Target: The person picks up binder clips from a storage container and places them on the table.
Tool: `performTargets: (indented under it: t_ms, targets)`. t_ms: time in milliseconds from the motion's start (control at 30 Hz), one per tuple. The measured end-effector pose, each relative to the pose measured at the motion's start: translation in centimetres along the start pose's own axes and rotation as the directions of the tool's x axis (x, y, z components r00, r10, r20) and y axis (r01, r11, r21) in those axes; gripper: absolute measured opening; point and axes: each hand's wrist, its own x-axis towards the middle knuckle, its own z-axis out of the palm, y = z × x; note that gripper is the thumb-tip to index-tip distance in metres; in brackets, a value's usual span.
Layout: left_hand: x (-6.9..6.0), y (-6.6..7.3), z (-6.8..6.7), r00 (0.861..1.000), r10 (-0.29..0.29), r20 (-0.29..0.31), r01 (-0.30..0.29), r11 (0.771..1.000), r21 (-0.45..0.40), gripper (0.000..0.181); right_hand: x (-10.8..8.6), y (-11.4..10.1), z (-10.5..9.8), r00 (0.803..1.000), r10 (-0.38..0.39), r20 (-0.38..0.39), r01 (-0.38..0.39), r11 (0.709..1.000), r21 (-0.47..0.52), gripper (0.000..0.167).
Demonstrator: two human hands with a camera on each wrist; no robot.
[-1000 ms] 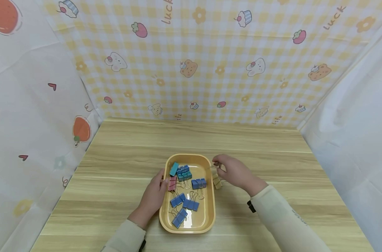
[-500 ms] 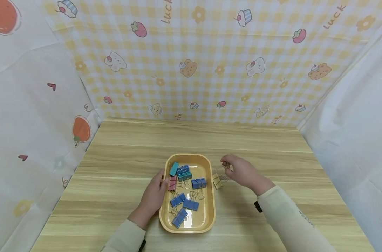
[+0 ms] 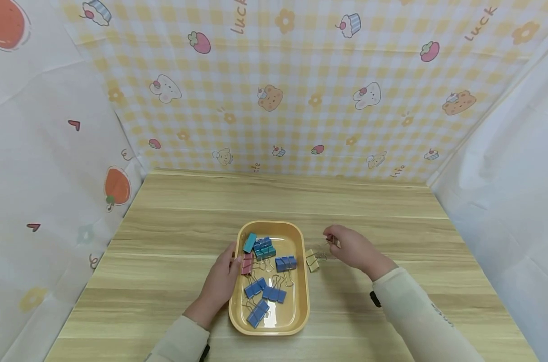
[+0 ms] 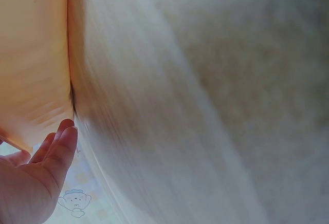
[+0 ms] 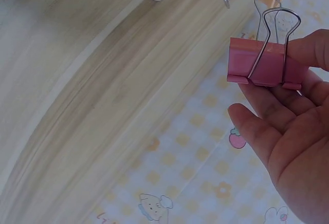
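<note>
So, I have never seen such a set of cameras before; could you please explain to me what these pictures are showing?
There is no machine here: a person works bare-handed. The wide view comes from a camera worn on the head; the two close views come from one camera on each wrist. On the wood-grain tabletop stands a yellow tray with blue binder clips, teal ones and a pink one. A yellow binder clip lies close beside it. The left hand rests against the tray's side. The right hand pinches another pink binder clip with its fingers.
</note>
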Motion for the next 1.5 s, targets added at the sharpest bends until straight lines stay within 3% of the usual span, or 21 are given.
performTargets:
  t_ms: [433, 800, 1500]
  targets:
    - [0.0, 0.0, 0.1, 1.000, 0.011, -0.002, -0.011, 1.000, 0.000, 0.051, 0.0, 1.5, 0.4, 0.999, 0.026, 0.038, -0.025, 0.999, -0.037, 0.023]
    - [0.0, 0.2, 0.0, 1.000, -0.006, 0.004, 0.006, 1.000, -0.008, 0.052, -0.5, 1.7, 0.1, 0.998, 0.029, 0.054, -0.029, 1.000, -0.002, 0.025]
    - [0.1, 0.1, 0.0, 1.000, -0.016, 0.006, 0.016, 1.000, 0.009, 0.052, -0.7, 3.1, 0.7, 0.993, 0.019, 0.118, -0.009, 0.996, -0.087, 0.016]
